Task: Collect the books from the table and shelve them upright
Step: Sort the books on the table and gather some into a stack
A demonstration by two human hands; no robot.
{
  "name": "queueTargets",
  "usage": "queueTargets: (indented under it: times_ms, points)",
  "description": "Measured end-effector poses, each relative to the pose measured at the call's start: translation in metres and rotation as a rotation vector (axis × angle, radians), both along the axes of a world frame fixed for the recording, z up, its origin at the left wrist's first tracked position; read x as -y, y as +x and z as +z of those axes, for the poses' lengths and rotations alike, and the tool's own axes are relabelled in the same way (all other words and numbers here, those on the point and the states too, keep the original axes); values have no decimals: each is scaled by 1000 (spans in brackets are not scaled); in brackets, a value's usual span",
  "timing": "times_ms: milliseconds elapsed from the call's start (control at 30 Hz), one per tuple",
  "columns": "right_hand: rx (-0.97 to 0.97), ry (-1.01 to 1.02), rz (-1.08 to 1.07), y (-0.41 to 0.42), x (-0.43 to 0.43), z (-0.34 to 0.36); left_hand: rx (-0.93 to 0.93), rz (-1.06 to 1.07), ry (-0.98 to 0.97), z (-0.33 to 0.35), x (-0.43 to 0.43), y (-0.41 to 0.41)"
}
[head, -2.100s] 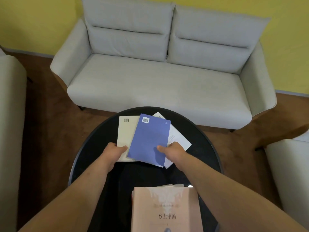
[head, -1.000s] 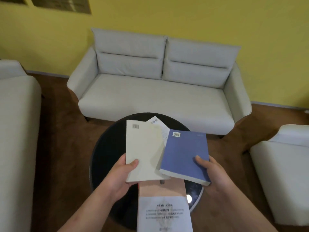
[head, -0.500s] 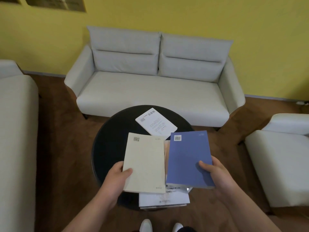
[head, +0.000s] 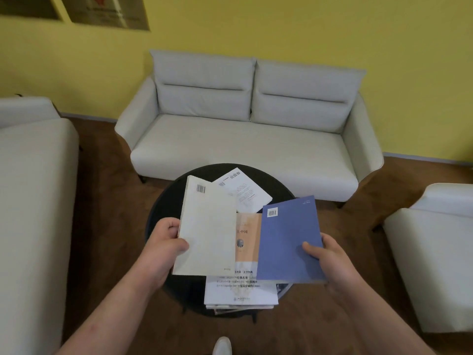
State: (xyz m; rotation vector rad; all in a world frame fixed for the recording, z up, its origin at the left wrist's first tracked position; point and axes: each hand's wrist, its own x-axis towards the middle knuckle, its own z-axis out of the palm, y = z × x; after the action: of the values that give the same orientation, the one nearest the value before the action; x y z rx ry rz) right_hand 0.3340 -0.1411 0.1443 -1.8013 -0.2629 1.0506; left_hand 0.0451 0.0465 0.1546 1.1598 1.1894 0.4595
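My left hand grips a cream book by its left edge, thumb on the cover, lifted above the round black table. My right hand holds a blue book by its right edge, thumb on top, also raised. Both show their back covers with barcodes. A white book lies flat at the table's far side. A stack topped by an orange and white book sits on the near side, partly hidden under the held books. No shelf is in view.
A pale grey two-seat sofa stands behind the table against a yellow wall. Pale armchairs flank it, one at the left and one at the right. Brown carpet surrounds the table. My shoe tip shows at the bottom.
Both hands have lifted the cream and blue books off the table and apart. The view has risen and pulled back; the white book stays on the table.
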Motion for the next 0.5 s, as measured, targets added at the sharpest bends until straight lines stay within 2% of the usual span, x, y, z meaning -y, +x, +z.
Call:
queueTargets:
  times_ms: [367, 500]
  points:
    - [-58, 66, 76, 21, 19, 6, 11, 164, 55, 16, 27, 33]
    - [-102, 107, 60, 24, 23, 5, 120, 166, -58, 18, 33, 35]
